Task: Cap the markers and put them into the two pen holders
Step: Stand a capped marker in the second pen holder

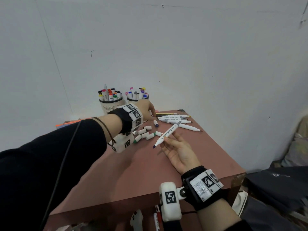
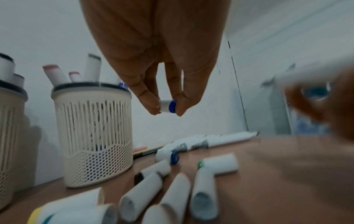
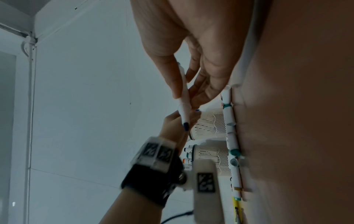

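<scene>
Marker (image 1: 167, 133) pinched in right hand (image 1: 179, 151) grip; left hand (image 2: 162, 60) grip pinching blue cap (image 2: 168, 106).

Two pen holders (image 1: 111, 104) stand side by side at the back of the surface (image 1: 133, 167), by the wall. Loose caps (image 1: 146, 133) lie in front of them. Uncapped markers (image 1: 175, 118) lie to the right of the caps.

Two cream perforated plastic pen holders (image 1: 111, 104), crowded with capped markers, stand at the brown table's (image 1: 136, 172) far edge; loose white caps (image 1: 146, 133) and uncapped markers (image 1: 176, 119) lie before them; near half bare.
</scene>
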A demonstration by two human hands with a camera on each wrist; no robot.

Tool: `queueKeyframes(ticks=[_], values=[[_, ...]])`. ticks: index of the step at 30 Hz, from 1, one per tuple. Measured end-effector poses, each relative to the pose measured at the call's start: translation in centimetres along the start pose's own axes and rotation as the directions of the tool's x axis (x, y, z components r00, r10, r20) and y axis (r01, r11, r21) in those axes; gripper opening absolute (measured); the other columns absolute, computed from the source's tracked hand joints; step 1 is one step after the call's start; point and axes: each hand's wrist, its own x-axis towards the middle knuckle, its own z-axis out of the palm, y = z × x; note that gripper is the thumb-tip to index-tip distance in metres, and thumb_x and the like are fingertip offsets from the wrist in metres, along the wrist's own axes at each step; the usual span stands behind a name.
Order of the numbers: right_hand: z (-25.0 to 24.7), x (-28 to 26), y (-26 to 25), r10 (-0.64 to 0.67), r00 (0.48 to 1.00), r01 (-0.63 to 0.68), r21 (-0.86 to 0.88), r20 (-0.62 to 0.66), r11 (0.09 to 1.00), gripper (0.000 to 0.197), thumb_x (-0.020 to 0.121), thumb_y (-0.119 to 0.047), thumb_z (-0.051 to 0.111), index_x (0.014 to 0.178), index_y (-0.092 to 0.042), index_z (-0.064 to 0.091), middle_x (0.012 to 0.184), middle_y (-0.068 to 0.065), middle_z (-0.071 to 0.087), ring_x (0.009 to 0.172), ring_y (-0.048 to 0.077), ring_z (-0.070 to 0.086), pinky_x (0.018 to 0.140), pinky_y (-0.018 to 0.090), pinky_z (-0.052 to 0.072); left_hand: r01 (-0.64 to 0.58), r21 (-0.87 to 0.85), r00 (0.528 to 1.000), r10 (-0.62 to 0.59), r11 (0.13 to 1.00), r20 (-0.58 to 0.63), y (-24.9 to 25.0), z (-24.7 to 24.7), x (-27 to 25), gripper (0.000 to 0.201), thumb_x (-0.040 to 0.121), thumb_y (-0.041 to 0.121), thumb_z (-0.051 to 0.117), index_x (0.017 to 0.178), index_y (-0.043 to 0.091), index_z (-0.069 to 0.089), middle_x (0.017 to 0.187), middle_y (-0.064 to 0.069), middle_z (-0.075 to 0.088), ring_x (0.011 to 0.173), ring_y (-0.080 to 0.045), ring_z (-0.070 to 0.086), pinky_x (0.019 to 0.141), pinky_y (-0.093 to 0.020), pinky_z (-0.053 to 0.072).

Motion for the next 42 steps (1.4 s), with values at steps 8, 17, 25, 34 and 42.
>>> queueKeyframes(ticks=[8,17,25,34,42], values=[[0.4,-0.4,0.2,-0.012,0.999,0.012,-0.022,-0.038,1.000,0.043,0.086,0.015,0.050,0.122,-0.009,0.049,0.075,0.008,0.071,0.076,0.018,0.065,0.065,0.028,0.057,0.032,-0.298,0.982,-0.086,0.954,-0.171,-0.8,-3.0,-8.5,0.011,0.073,0.012,0.070,0.069,0.022,0.065,0.078,-0.008,0.068,0.072,-0.019,0.063,0.069,-0.031,0.052],[0.3,-0.4,0.4,0.011,0.999,-0.009,0.056,-0.045,0.998,0.030,0.088,0.012,0.048,0.104,-0.014,0.050,0.068,0.007,0.070,0.072,0.016,0.064,0.057,0.026,0.057,0.160,-0.696,0.987,-0.129,0.700,0.097,-2.0,-1.4,-17.7,0.012,0.084,0.009,0.068,0.093,0.015,0.061,0.089,-0.009,0.074,0.060,-0.006,0.064,0.057,-0.016,0.049],[1.3,-0.8,1.8,0.008,1.000,-0.006,0.096,-0.021,0.995,0.023,0.089,0.010,0.048,0.092,-0.012,0.053,0.072,0.006,0.065,0.063,0.013,0.066,0.058,0.024,0.057,0.193,-0.922,0.946,-0.312,0.335,0.084,-2.6,3.0,-21.3,0.008,0.086,0.008,0.065,0.093,0.004,0.067,0.086,-0.010,0.073,0.063,-0.011,0.065,0.055,-0.017,0.047],[2.4,-1.1,3.4,0.025,1.000,-0.025,0.042,0.009,0.999,0.023,0.088,0.011,0.048,0.085,-0.011,0.056,0.072,0.007,0.066,0.076,0.017,0.060,0.059,0.024,0.056,0.102,-0.995,0.911,-0.403,0.020,0.085,-1.7,5.2,-21.0,0.007,0.087,-0.002,0.059,0.092,-0.003,0.063,0.080,-0.015,0.066,0.054,-0.009,0.062,0.051,-0.015,0.048],[2.9,-1.6,3.3,0.023,0.999,-0.023,0.024,-0.035,0.999,0.031,0.086,0.013,0.050,0.069,-0.013,0.053,0.068,0.007,0.065,0.073,0.018,0.058,0.059,0.023,0.055,0.063,-0.986,0.923,-0.368,-0.152,0.116,-3.1,6.2,-19.5,0.011,0.086,-0.003,0.058,0.097,-0.004,0.063,0.077,-0.013,0.071,0.059,-0.011,0.065,0.055,-0.016,0.052]])
